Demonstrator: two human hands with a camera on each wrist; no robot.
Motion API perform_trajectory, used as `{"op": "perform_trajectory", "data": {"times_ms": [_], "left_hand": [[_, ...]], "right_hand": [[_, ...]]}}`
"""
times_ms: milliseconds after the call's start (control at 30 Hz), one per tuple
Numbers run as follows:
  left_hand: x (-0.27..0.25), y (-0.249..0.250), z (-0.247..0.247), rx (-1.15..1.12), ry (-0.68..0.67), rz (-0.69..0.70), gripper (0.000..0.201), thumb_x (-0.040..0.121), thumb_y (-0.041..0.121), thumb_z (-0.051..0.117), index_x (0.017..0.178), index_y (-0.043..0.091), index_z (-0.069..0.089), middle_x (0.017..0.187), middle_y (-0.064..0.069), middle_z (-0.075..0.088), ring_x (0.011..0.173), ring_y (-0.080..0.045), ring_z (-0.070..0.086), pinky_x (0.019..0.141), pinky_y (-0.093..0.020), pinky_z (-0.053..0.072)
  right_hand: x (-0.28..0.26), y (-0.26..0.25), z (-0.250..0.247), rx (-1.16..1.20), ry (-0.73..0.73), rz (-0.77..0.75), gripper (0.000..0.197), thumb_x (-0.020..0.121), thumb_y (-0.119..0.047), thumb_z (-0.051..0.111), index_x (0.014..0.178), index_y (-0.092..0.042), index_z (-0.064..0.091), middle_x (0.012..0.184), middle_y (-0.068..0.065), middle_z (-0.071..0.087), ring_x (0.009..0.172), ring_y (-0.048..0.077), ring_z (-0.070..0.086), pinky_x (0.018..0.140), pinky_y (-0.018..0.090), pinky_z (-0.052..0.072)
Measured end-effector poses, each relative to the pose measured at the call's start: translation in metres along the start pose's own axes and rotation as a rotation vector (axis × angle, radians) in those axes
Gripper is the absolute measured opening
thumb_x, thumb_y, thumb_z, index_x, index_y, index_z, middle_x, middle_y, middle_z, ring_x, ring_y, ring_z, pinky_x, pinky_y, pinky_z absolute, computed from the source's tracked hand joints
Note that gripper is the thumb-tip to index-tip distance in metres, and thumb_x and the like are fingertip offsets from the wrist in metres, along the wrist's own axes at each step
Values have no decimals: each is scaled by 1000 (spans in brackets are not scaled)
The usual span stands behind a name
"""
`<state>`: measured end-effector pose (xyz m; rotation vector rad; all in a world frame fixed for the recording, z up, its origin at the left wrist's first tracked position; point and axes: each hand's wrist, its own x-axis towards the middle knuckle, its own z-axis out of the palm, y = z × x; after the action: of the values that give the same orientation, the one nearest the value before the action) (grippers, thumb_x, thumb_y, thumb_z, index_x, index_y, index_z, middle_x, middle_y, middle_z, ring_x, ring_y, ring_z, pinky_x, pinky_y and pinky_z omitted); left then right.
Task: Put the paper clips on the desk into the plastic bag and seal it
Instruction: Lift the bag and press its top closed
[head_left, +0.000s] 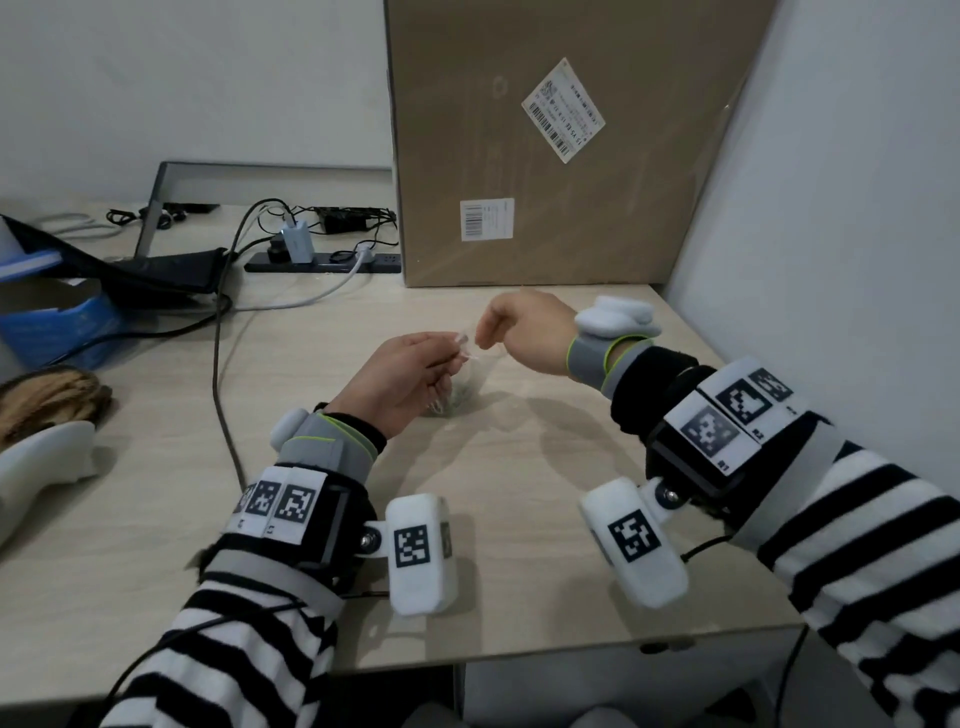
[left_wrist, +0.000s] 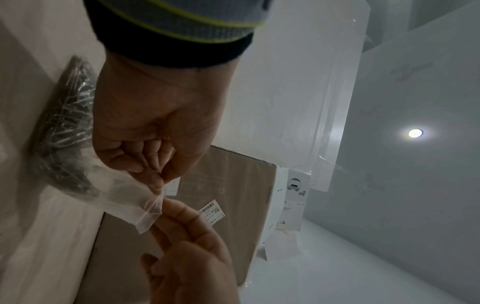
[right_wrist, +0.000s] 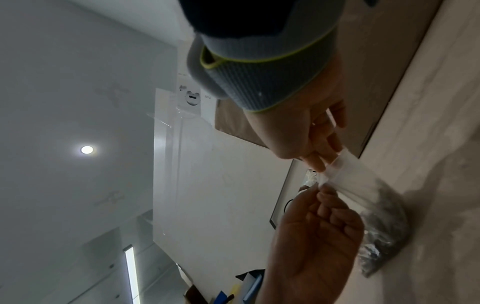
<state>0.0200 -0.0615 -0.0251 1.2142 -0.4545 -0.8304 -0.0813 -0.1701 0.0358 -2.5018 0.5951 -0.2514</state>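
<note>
A small plastic bag (head_left: 464, 378) of clear, thin film, crumpled and soft, held up at its top while the bottom rests on the desk (head_left: 519, 545). Inside, at the bottom, a dark grey heap of paper clips (left_wrist: 63, 131), tangled together, seen through the film in both wrist views. Upper part of the bag flat and without contents, pulled into a narrow strip between the two hands.

Left hand (head_left: 402, 382) above and partly in front of the bag, fingers curled, thumb and forefinger pinching the top edge on its left side. Right hand (head_left: 524, 327) on the other side of the same edge, fingers also curled, with the fingertips (right_wrist: 315, 162) pinching the film near the top corner. Hands close to each other, not touching, only the strip of film between them. Heap of clips below the left hand's fingers, near the palm side, well under the pinched edge. Not possible to tell if the mouth of the bag is already pressed closed.

Behind the hands a large cardboard box (head_left: 561, 145) standing on the desk; at far left a power strip (head_left: 322, 260) with cables.
</note>
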Motion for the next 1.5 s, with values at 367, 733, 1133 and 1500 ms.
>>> {"op": "perform_trajectory", "data": {"times_ms": [367,733,1133,1500], "left_hand": [[-28,74,27,407,-78,66,14,92,4,49,94,9,62,68,1,58,55,-5,49,52,-16,35],[-87,107,71,1157,-107,335,11,87,15,64,96,17,69,82,5,63,76,-8,55,65,-18,41],[-118,101,100,1646,-99,500,19,81,27,71,89,10,72,90,-5,68,87,-19,62,75,-26,46],[-128,93,98,1590,-26,476,11,77,19,75,79,9,71,79,-3,67,68,-13,55,53,-15,39]], "right_hand": [[-28,-14,-32,-228,169,-203,15,84,-25,56,86,-26,71,85,-7,68,100,22,58,92,38,45],[-78,-26,-58,-281,269,-110,13,84,-34,57,82,-28,68,92,-6,70,96,20,61,81,31,28],[-117,-5,-77,-281,200,-160,17,82,-45,60,79,-30,67,80,-11,64,87,13,52,80,31,33],[-126,10,-79,-536,175,-204,19,83,-43,61,87,-25,66,111,-2,55,109,21,45,82,33,36]]}}
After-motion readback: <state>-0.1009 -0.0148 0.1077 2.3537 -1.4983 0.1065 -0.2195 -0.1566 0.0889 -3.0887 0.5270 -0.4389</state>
